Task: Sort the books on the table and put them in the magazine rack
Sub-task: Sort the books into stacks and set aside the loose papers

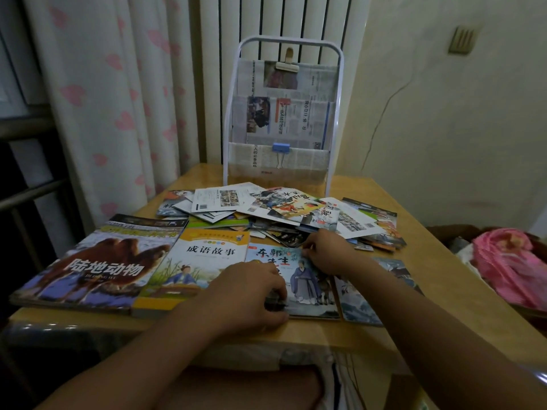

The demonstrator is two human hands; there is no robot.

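Books (284, 214) lay across the wooden table (429, 261) in two states: a loose, overlapping heap in the middle of the frame, and a neater row along the near edge at lower left. That row held a camel-cover book (97, 261), a yellow-banded story book (201, 261) beside it, then a thin robed-figure booklet (307, 279), with another blue booklet (381, 285) just right of that. The magazine rack (281, 113) stood upright at the table's far edge, upper centre; its pockets showed only clipped newspaper, so none of the books appeared to be racked yet. Sorting looked barely begun, and filling the rack was all still to do.

Both forearms reached in from the bottom of the frame. The left hand (251, 291) rested palm down on the robed-figure booklet's lower left corner, fingers curled at its edge, seemingly pinching it, though dim light made that uncertain. The right hand (328, 250) sat at the same booklet's top edge, fingertips bent down and pinching it.
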